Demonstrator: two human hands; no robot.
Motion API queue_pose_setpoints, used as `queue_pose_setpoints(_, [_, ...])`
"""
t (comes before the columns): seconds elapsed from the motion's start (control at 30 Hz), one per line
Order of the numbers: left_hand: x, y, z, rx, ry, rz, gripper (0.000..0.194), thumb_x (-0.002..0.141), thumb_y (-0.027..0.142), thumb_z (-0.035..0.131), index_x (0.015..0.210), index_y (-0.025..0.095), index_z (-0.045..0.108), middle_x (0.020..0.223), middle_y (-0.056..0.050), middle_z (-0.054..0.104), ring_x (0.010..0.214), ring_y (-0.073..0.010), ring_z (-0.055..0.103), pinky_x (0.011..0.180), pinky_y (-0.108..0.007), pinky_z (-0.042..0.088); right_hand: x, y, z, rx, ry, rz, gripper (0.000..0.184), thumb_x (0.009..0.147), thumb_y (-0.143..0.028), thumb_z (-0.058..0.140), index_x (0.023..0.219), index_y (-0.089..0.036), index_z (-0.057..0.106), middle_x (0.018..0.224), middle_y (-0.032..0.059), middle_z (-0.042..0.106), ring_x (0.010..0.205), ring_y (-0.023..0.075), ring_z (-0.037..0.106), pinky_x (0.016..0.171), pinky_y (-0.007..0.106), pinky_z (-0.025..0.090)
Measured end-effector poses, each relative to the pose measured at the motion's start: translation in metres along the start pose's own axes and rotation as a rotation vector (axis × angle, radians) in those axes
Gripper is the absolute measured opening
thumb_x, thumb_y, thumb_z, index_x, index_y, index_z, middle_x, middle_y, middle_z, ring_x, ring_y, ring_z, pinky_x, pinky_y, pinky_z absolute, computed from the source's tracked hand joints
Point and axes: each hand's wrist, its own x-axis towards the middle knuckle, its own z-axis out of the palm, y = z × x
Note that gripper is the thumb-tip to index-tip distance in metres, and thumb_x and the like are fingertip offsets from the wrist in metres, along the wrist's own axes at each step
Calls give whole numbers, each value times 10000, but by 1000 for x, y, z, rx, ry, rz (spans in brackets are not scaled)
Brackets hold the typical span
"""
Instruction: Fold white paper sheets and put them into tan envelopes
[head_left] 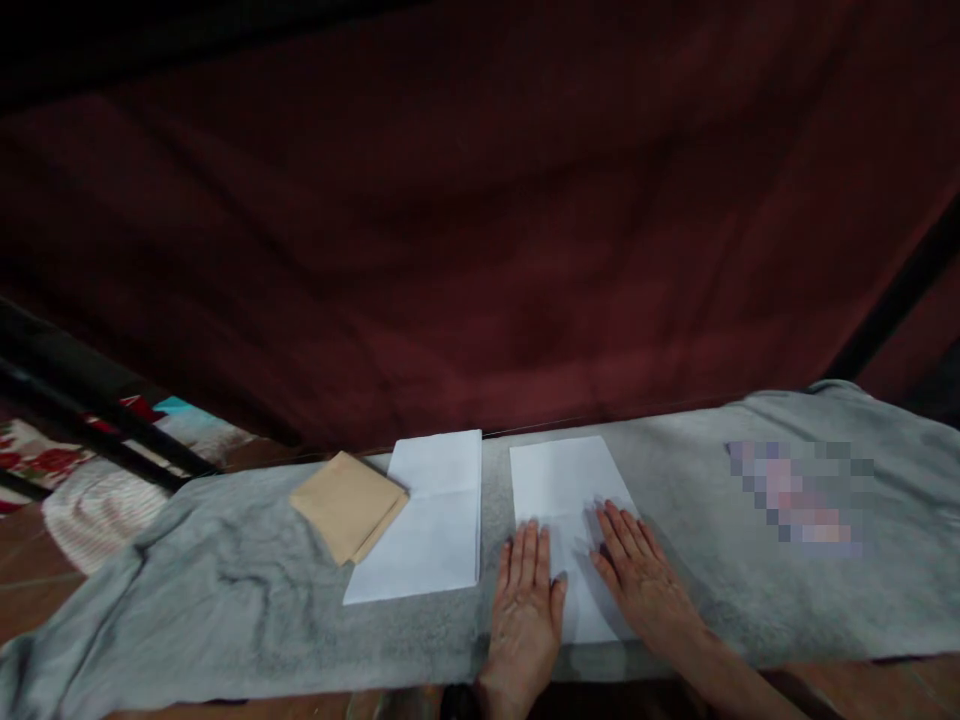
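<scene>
A white sheet of paper [559,475] lies on the grey cloth in front of me. My left hand [523,605] rests flat at its lower left edge, fingers stretched forward. On the sheet's right side lies my right hand [637,570], palm down with the fingers out and slightly spread. Neither hand grips anything. To the left is a white paper stack [435,510], which looks folded or layered. Brown folded paper pieces [349,505], perhaps envelopes, overlap its left edge.
Grey cloth [255,590] covers the low, narrow surface, wrinkled at both ends. A pixelated purplish item [795,500] lies at the right. Behind hangs a dark red curtain [525,250]. Dark bars [120,430] and a whitish knitted-looking fabric [101,510] are at the left.
</scene>
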Motion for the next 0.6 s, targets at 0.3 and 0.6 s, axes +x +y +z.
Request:
queue_pose_setpoints(0.3, [2, 16, -6, -103, -123, -26, 619, 1042, 424, 375, 1584, 144, 264, 1624, -107, 326, 1499, -266, 313, 1184, -486, 394, -4, -6, 9, 26, -32, -78, 559, 1023, -382, 407, 1531, -149, 402, 1611, 152, 358, 1465, 286, 372, 1179, 501, 339])
queue_pose_setpoints(0.6, [20, 29, 2, -124, -56, -88, 594, 1040, 383, 387, 1579, 158, 284, 1618, -112, 346, 1492, -280, 328, 1184, -492, 400, -2, 9, 7, -54, -23, -92, 473, 1016, -286, 402, 1447, -134, 520, 1553, 164, 453, 1447, 299, 405, 1165, 524, 352])
